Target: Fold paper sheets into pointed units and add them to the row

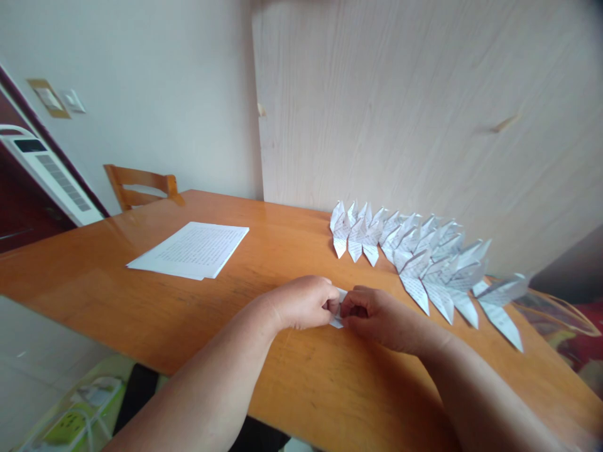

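Between my two hands, low over the wooden table, is a small folded piece of paper [338, 322], mostly covered by the fingers. My left hand [313, 302] is closed, its curled fingers pressing on the paper's left side. From the right, my right hand [372, 314] is closed too, with thumb and fingers pinched at the paper's other edge. How the paper is folded under the fingers cannot be seen. Beyond my right hand stand rows of folded paper cranes [443, 267], white with printed text, their wings raised.
A stack of printed sheets [193, 248] lies on the left of the table [282, 245]. Behind it is a wooden chair [146, 185]. A pale panel wall [377, 107] borders the table's far side. A green power strip [70, 427] sits below at lower left.
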The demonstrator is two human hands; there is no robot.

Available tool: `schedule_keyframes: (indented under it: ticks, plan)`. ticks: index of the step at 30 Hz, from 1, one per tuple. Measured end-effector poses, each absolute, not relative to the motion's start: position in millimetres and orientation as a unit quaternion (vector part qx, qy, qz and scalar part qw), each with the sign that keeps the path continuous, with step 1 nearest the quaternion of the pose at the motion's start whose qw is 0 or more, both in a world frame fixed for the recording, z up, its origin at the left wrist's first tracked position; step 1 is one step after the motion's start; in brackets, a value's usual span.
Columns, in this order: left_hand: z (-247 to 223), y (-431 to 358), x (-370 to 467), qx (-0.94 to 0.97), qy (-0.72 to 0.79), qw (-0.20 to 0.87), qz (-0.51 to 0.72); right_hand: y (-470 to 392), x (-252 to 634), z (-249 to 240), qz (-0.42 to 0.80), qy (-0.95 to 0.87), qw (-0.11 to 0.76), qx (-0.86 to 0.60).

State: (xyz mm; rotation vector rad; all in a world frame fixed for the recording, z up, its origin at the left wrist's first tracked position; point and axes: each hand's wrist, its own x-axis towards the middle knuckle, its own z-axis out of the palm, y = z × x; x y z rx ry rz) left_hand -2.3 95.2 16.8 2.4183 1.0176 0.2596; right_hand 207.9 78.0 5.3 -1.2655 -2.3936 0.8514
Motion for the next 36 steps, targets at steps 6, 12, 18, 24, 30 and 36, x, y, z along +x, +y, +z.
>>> schedule_keyframes:
  ticks: [6,12,18,24,30,36]
  plan:
    - [18,96,-4,0.882,0.387,0.257,0.076,77,208,5,0.292,-0.841,0.154,-0.428]
    - [20,96,-5,0.873,0.401,0.269,0.065,81,209,2,0.297,-0.836,0.165,-0.43]
    - [19,97,-11,0.867,0.405,0.286,0.049,81,209,3,0.302,-0.833,0.167,-0.433]
    - [20,96,-12,0.866,0.401,0.295,0.048,79,208,5,0.313,-0.825,0.157,-0.444]
    - [29,95,-11,0.851,0.429,0.301,0.044,80,208,8,0.352,-0.8,0.174,-0.453]
    - [28,96,-12,0.841,0.446,0.296,0.08,88,210,6,0.286,-0.798,0.218,-0.484]
